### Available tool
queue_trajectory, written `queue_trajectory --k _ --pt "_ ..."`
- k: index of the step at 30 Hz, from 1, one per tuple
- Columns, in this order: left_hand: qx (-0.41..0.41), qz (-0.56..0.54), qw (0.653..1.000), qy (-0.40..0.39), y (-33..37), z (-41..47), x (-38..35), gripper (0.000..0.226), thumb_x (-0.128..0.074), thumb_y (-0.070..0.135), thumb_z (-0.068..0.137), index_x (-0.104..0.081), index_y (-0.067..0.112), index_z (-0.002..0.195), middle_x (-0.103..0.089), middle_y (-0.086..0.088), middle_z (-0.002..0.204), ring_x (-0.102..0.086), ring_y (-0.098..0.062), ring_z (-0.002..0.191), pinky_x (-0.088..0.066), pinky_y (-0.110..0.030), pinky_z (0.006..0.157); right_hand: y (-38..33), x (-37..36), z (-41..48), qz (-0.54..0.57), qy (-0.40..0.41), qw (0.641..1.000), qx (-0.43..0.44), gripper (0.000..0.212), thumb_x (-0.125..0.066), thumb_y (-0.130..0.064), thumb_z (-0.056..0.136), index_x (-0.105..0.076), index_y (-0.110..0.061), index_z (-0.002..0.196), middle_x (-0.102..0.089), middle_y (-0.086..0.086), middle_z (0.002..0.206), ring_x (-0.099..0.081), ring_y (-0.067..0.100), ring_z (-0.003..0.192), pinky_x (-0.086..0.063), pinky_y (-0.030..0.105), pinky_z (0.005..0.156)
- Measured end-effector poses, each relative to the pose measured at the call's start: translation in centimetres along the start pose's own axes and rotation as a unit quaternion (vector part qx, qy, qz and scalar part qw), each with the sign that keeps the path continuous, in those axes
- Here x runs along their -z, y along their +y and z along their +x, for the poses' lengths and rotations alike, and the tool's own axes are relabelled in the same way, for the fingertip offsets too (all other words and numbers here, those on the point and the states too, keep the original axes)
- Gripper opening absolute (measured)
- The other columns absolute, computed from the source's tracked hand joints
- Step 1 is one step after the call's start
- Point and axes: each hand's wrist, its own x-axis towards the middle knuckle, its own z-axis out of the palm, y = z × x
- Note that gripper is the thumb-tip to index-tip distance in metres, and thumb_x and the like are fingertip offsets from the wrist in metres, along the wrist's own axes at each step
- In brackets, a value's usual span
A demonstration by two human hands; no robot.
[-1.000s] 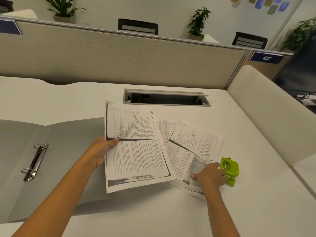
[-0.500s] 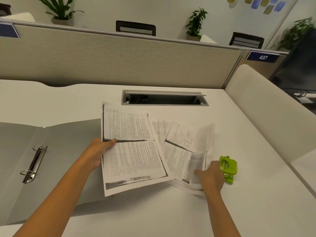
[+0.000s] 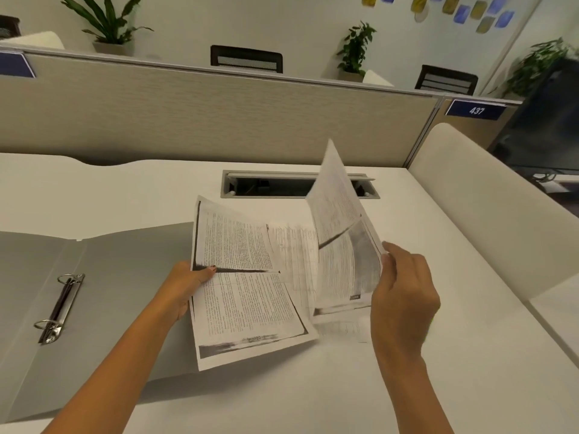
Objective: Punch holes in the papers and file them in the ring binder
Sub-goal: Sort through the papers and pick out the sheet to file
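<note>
An open grey ring binder point(image 3: 125, 277) lies flat at the left of the white desk, its metal rings point(image 3: 59, 308) shut and bare. My left hand point(image 3: 185, 286) grips the left edge of a printed sheet point(image 3: 244, 292) that partly overlaps the binder's right cover. My right hand point(image 3: 404, 296) holds a second printed sheet point(image 3: 341, 245) by its right edge, lifted and standing nearly upright, blurred by motion. More printed pages point(image 3: 294, 252) lie flat between and under the two sheets. The green hole punch is hidden behind my right hand.
A cable tray slot point(image 3: 275, 184) opens in the desk just behind the papers. A beige partition point(image 3: 219, 117) runs along the back, and a cream divider point(image 3: 488, 214) closes off the right side. Bare desk surface point(image 3: 313, 396) lies near me.
My right hand has moved off the hole punch, taken the right-hand sheet by its edge and swung it up off the desk. My left hand still holds the left sheet in place.
</note>
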Motion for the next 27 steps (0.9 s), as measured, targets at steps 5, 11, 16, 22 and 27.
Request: queue_trajectory --k 5,11,16,22,27 --pt "0.005 -0.012 1.0 -0.013 -0.1 -0.3 -0.5 0.026 -0.056 0.009 0.094 -0.061 0.0 0.117 -0.07 -0.018 0.104 -0.068 -0.033 0.092 -0.054 -0.047 0.084 -2.6 1.6 1.8 0.108 0.01 0.992 -0.066 0.019 -0.062 -0.015 0.09 -0.071 -0.006 0.104 -0.069 0.008 0.092 -0.065 0.016 0.077 -0.046 0.004 0.071" --pt "-0.001 -0.051 0.997 -0.055 -0.1 -0.9 -1.0 0.018 -0.06 0.008 0.091 -0.066 0.002 0.107 -0.072 -0.015 0.1 -0.07 -0.028 0.087 -0.058 -0.039 0.069 -1.6 -0.1 0.8 0.224 -0.154 0.917 -0.292 0.014 -0.069 -0.012 0.086 -0.071 -0.021 0.097 -0.068 -0.013 0.082 -0.065 -0.01 0.068 -0.047 0.004 0.055" --pt "0.011 -0.045 0.996 -0.076 -0.2 -0.8 -0.9 0.014 -0.059 0.004 0.09 -0.07 -0.003 0.093 -0.073 -0.021 0.09 -0.07 -0.031 0.079 -0.06 -0.039 0.068 -0.2 -2.4 -2.5 0.22 -0.26 0.867 -0.363 0.007 -0.069 -0.022 0.086 -0.069 -0.027 0.091 -0.069 -0.011 0.085 -0.066 0.003 0.085 -0.043 0.011 0.066" --pt "-0.012 -0.062 0.991 -0.118 -0.1 -1.1 -0.9 0.019 -0.056 0.006 0.091 -0.069 0.001 0.104 -0.072 -0.022 0.099 -0.071 -0.031 0.087 -0.06 -0.041 0.073 1.1 -3.8 -3.7 0.263 -0.304 0.814 -0.42 0.005 -0.07 -0.022 0.086 -0.069 -0.023 0.09 -0.072 -0.006 0.093 -0.066 0.017 0.098 -0.052 0.033 0.089" --pt "-0.026 -0.117 0.986 -0.119 0.4 -1.6 -1.2 0.031 -0.047 0.028 0.097 -0.07 0.006 0.096 -0.071 -0.018 0.092 -0.072 -0.025 0.076 -0.059 -0.035 0.062 1.2 -3.5 -3.5 0.315 -0.335 0.768 -0.445 0.013 -0.076 -0.016 0.08 -0.07 -0.021 0.091 -0.077 0.002 0.083 -0.073 0.023 0.085 -0.056 0.047 0.088"
